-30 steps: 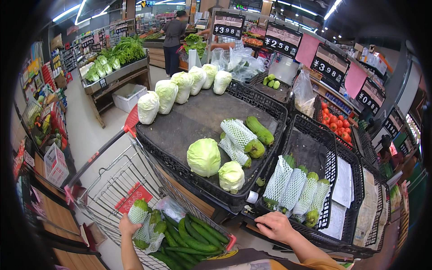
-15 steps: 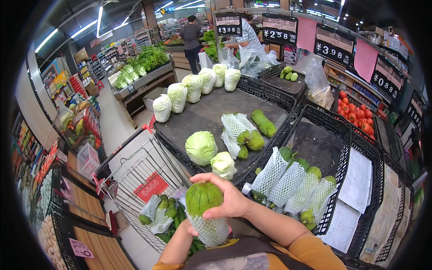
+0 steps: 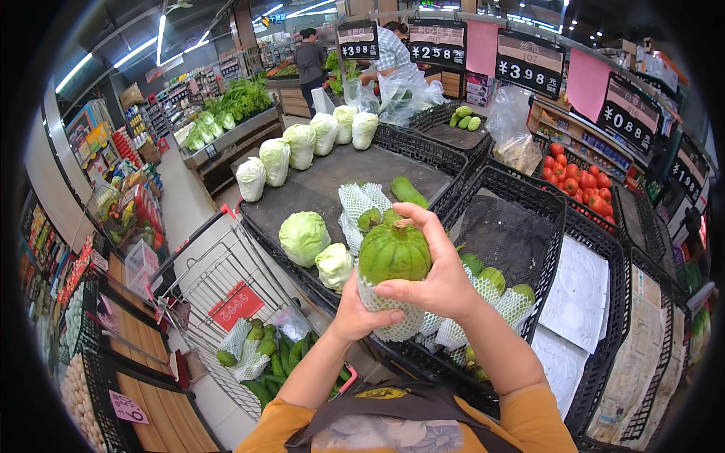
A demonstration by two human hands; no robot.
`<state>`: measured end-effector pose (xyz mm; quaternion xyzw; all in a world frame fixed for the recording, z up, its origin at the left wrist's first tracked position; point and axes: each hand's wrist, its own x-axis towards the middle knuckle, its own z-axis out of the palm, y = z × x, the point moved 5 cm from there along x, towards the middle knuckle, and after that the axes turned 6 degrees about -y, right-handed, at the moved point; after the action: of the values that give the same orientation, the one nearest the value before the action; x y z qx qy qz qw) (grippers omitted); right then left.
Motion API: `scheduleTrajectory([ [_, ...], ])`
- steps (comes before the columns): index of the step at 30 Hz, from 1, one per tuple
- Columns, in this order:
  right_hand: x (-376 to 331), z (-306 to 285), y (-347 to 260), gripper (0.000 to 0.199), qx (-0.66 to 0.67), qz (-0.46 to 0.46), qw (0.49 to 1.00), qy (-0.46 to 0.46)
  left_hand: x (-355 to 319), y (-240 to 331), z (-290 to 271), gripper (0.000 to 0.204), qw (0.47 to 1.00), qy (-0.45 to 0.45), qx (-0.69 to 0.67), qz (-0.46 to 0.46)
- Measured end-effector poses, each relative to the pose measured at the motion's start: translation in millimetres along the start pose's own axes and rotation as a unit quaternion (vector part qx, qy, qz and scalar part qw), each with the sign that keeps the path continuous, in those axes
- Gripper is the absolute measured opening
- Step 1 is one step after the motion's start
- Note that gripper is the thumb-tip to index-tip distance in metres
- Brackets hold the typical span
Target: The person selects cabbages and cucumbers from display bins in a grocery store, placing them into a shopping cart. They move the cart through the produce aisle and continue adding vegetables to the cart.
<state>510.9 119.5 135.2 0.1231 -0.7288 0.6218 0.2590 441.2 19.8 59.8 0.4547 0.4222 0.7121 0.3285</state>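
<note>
Between both hands I hold a ribbed green gourd (image 3: 394, 255), its lower part in a white foam net sleeve. My left hand (image 3: 358, 311) is closed around the sleeved lower part. From the right, my right hand (image 3: 438, 272) wraps it, thumb across the front and fingers up by the stem. Just beyond lie more netted gourds (image 3: 355, 211), partly hidden, with a bare green one (image 3: 408, 191) beside them. To the right, several sleeved gourds (image 3: 495, 285) fill the near end of a black crate (image 3: 545, 294), partly behind my right hand and forearm.
Round cabbages (image 3: 303, 238) and a row of napa cabbages (image 3: 300, 146) sit on the black display mat (image 3: 325, 178). At left stands a shopping cart (image 3: 219, 275) holding netted gourds and green vegetables (image 3: 283, 362). Tomatoes (image 3: 578, 181) lie far right. Two people (image 3: 310, 64) stand beyond.
The gourd and both hands have moved up and right, away from my body, over the display's near edge. My left hand, mostly hidden before, now shows on the sleeve. The view has shifted slightly.
</note>
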Motion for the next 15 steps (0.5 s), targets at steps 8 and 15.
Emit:
scheduleTrajectory([
  [8,-7,-14,23,0.067,0.090,0.037,0.995,-0.008,5,-14,5,0.087,0.997,0.026,-0.070,-0.023],
  [15,-7,-11,30,0.070,0.059,0.000,0.998,0.015,24,9,-4,0.101,0.998,0.057,-0.009,0.027],
])
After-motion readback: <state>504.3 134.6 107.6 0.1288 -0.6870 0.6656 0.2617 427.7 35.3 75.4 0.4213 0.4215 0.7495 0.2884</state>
